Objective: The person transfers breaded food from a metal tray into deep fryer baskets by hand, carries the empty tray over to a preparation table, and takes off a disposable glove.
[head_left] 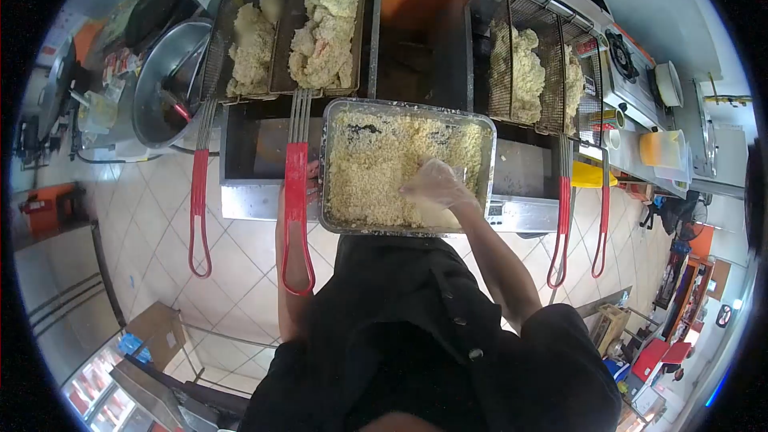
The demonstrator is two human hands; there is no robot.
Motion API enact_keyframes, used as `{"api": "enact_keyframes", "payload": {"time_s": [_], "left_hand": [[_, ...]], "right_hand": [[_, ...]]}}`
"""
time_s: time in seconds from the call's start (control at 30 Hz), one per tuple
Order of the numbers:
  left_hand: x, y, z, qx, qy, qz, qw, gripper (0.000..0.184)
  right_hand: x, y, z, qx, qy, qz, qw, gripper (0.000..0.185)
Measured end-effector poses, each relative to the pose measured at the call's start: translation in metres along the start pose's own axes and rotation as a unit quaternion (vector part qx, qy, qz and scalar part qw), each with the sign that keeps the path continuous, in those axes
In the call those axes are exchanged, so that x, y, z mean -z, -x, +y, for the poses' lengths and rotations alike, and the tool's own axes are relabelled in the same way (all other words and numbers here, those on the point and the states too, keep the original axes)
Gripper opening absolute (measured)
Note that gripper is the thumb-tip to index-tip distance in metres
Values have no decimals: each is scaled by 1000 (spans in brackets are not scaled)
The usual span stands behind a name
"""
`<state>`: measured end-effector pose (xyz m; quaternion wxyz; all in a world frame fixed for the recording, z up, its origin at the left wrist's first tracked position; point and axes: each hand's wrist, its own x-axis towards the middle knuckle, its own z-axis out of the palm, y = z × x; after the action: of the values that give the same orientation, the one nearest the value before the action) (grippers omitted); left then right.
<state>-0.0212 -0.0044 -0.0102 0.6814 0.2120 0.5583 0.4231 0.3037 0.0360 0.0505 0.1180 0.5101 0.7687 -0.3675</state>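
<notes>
A clear rectangular tray (488, 184) of pale, crumbly breading (372, 168) is in front of my body. My left hand (312, 179) is at its left side, fingers against the edge, partly hidden behind a red basket handle (296, 192). Over the right half of the breading is my right hand (438, 185), in a clear plastic glove. Its fingers point left, low at the crumbs, with the thumb apart from them; nothing shows in its grasp. Beyond the tray, a wire fry basket (280, 72) holds breaded pieces (326, 36).
Another basket of breaded pieces (252, 48) sits at left, and two more baskets (550, 64) rest over the right fryer (524, 168). Their red handles jut toward me. A metal bowl (148, 104) stands at left, a stove burner (622, 54) at right. Tiled floor (232, 248) lies below.
</notes>
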Motion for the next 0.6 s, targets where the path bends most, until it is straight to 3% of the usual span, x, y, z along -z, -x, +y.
{"api": "enact_keyframes", "payload": {"time_s": [0.07,0.17,0.3,0.37,0.43,0.47,0.53,0.57,0.6], "left_hand": [[0,-1,1,-2,6,-2,1000,52],[5,-5,-5,-11,20,-19,1000,50],[7,-6,-9,-17,25,-11,999,50],[7,-7,-10,-18,19,-6,1000,51],[7,-6,-9,-15,7,5,1000,52],[7,-4,-11,-19,9,3,1000,52],[6,-3,-10,-29,13,-3,999,54],[5,-2,-8,-27,15,1,1000,54],[4,-1,-7,-25,16,2,1000,55]], "right_hand": [[-40,-12,32,-36,-102,70,992,27],[-60,-23,50,-60,-142,72,985,31],[10,10,-11,-150,-135,19,979,50],[4,28,-4,-21,-48,190,980,57],[21,45,-8,-14,-101,230,968,62],[53,64,-29,-73,-197,181,961,63],[52,64,-8,-112,-153,120,975,51],[18,45,42,-93,-13,110,990,39],[8,42,54,-94,19,118,988,33]]}}
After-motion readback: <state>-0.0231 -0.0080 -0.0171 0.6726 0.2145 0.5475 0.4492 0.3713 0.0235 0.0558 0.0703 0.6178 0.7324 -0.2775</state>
